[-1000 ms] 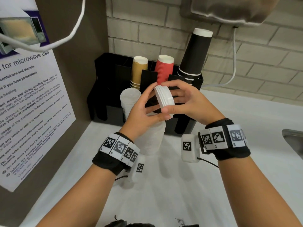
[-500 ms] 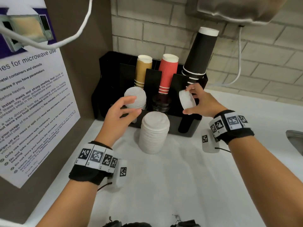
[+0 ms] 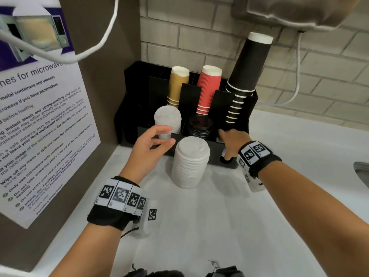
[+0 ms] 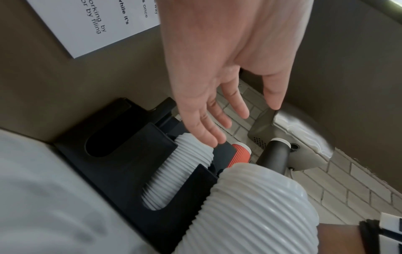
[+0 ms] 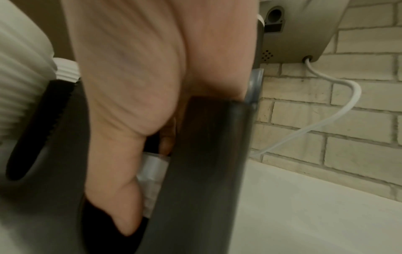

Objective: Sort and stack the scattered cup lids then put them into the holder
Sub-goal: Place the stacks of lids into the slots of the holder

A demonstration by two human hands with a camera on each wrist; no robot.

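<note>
The black holder (image 3: 135, 92) stands against the brick wall. My right hand (image 3: 223, 144) reaches into its right front compartment, thumb in the front slot, and pinches a small stack of white lids (image 5: 152, 165) low inside the holder (image 5: 206, 154). My left hand (image 3: 169, 134) hovers open and empty beside the white lids in the holder (image 3: 167, 118), its fingers (image 4: 206, 134) spread just above those lids (image 4: 187, 163). A tall stack of white lids (image 3: 190, 162) stands on the counter in front of the holder, between my hands. Black lids (image 3: 199, 124) fill the middle front compartment.
Gold cups (image 3: 177, 84), red cups (image 3: 208, 88) and tall black cups (image 3: 245, 68) stand upside down in the holder's back row. A poster (image 3: 40, 126) covers the left wall. A sink edge (image 3: 362, 172) shows at right. A wall dispenser (image 3: 299, 11) hangs overhead.
Both hands held the small lid stack in front of the holder. My left hand let go and drew left. My right hand carried the stack right and lowered it into the right compartment.
</note>
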